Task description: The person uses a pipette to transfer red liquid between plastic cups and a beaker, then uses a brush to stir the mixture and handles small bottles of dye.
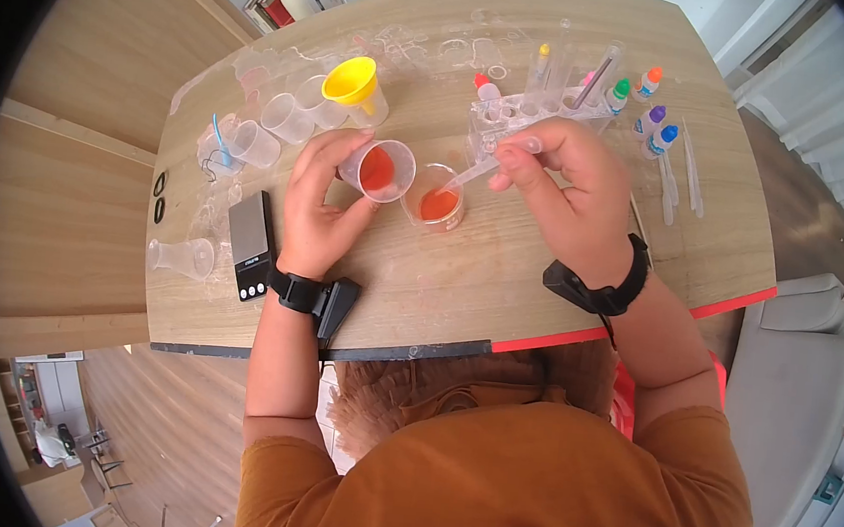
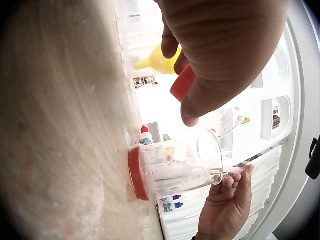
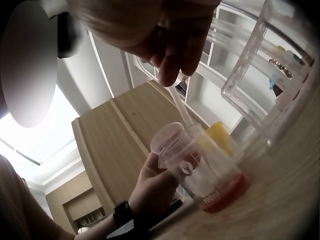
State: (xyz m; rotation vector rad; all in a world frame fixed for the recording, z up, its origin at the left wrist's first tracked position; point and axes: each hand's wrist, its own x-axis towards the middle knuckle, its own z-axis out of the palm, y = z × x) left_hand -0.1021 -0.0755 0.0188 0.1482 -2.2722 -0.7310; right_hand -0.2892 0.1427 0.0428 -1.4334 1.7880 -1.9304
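Observation:
My left hand (image 1: pixel 314 209) grips a clear plastic cup (image 1: pixel 403 161) with orange-red liquid in it, tilted toward me and raised beside a small beaker (image 3: pixel 192 170). The beaker stands on the table with a shallow layer of red liquid at its bottom and a 100 ml mark on its wall. Between thumb and fingers, my right hand (image 1: pixel 580 205) pinches a translucent plastic dropper (image 1: pixel 472 174). The dropper slants down to the left, its tip inside the beaker's mouth. In the left wrist view, the right hand (image 2: pixel 224 212) shows behind the beaker (image 2: pixel 175 175).
A clear rack (image 1: pixel 478 138) with test tubes stands behind the right hand, near a green-capped bottle (image 1: pixel 617 98) and other colour bottles. Spare droppers (image 1: pixel 668 193) lie at right. Left are a yellow funnel (image 1: pixel 350 79) on a cup, more cups (image 1: pixel 287 118), a scale (image 1: pixel 250 233) and a flask (image 1: pixel 182 257).

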